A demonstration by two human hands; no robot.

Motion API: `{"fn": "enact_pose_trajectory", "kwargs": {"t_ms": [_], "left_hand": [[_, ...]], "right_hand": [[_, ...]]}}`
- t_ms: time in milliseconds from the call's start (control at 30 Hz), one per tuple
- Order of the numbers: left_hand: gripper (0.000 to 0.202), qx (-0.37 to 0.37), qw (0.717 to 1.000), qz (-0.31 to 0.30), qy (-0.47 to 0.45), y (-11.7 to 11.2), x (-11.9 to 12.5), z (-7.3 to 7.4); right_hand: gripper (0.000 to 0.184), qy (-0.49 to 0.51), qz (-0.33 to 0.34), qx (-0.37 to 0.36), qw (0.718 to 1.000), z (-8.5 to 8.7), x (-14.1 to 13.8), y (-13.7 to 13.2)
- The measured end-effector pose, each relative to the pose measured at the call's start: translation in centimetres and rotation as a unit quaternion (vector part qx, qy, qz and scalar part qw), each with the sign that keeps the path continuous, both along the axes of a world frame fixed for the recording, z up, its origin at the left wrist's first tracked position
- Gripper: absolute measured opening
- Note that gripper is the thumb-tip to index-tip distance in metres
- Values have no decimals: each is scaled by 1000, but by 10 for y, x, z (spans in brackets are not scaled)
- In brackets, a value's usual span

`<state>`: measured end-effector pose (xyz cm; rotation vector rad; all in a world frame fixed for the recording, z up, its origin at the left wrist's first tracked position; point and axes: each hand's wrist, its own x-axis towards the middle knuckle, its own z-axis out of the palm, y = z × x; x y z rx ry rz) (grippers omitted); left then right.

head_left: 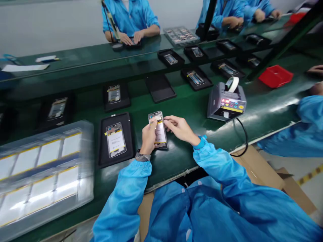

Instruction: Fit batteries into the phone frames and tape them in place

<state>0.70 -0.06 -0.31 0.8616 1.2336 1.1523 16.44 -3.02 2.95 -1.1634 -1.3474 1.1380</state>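
Observation:
An opened phone [160, 134] with a white battery and bare circuit parts is held just above the green bench in front of me. My left hand [148, 135] grips it from the left, thumb lying over its upper part. At the phone's upper right edge is my right hand [178, 127], thumb and forefinger drawn together. Whether something small sits between those fingertips I cannot make out. Left of my hands, a second opened phone [116, 140] with a white battery lies in a black tray [103, 156].
A tape dispenser [225, 102] with a cable stands to the right, near a red bin [276, 76]. A clear plastic tray [87, 161] of white batteries fills the left. Several black trays with phones line the bench behind an empty black tray [160, 88]. Co-workers in blue sit opposite and right.

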Motion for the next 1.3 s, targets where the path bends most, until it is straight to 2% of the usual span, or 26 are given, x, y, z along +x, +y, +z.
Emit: {"fn": "enact_pose_trajectory", "kwargs": {"t_ms": [33, 100, 133, 200, 233, 300, 400, 467, 567, 700, 833, 900, 1033, 1100, 1167, 1300], "left_hand": [[49, -29, 999, 2, -26, 1, -1, 2], [46, -77, 995, 13, -67, 2, -2, 8], [44, -94, 992, 21, -81, 3, -3, 11], [38, -119, 987, 37, -100, 4, -5, 16], [36, -126, 985, 43, -106, 5, -6, 18], [33, -137, 983, 50, -112, 5, -6, 19], [32, -140, 982, 50, -118, 4, -5, 18], [31, -131, 982, 45, -131, 3, -4, 15], [28, -122, 979, 22, -159, 3, -5, 11], [28, -96, 975, -56, -193, 4, -8, 6], [44, -50, 971, -141, -189, 3, -8, -2], [50, -10, 975, -142, -168, 3, -6, -7], [57, 57, 986, -100, -123, 3, -3, -15], [56, 70, 986, -88, -121, 3, -2, -15], [55, 73, 986, -86, -122, 3, 0, -15], [54, 75, 987, -87, -115, 1, 2, -17]], "right_hand": [[44, -12, -46, 0, 999, 4, 12, -9], [42, -38, -181, 6, 983, 9, 48, -33], [40, -54, -260, 12, 964, 11, 69, -45], [37, -78, -415, 26, 906, 12, 115, -67], [36, -84, -472, 27, 877, 11, 135, -75], [34, -85, -518, 9, 851, 8, 166, -85], [32, -77, -489, -29, 868, 3, 184, -84], [30, -69, -470, -44, 879, 1, 182, -79], [27, -44, -474, -58, 878, 4, 175, -74], [26, -16, -476, -69, 876, 8, 172, -72], [25, -12, -478, -73, 875, 8, 175, -71], [26, -19, -481, -65, 874, 8, 179, -71], [22, -33, -477, -54, 877, 7, 176, -72], [20, -31, -460, -53, 886, 6, 158, -74], [24, -35, -412, -63, 908, 3, 126, -76], [36, -57, -235, -106, 964, -8, 41, -72]]}}
